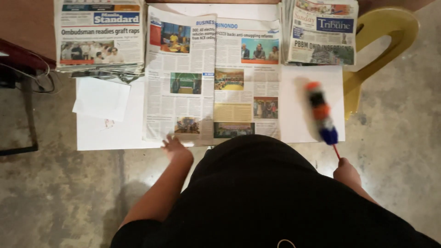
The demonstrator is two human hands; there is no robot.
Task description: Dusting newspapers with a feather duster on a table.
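Duster [321,114] in right hand [347,172], left hand [174,148] touching open newspaper [213,78]

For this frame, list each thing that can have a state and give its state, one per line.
open newspaper: spread flat, two pages showing
left newspaper stack: folded, piled
right newspaper stack: folded, piled
white sheet: flat, loose, slightly skewed
duster: blurred in motion, over the white table
left hand: fingers resting on the open newspaper's lower edge
right hand: closed on the duster's red handle
yellow chair: upright, beside the table
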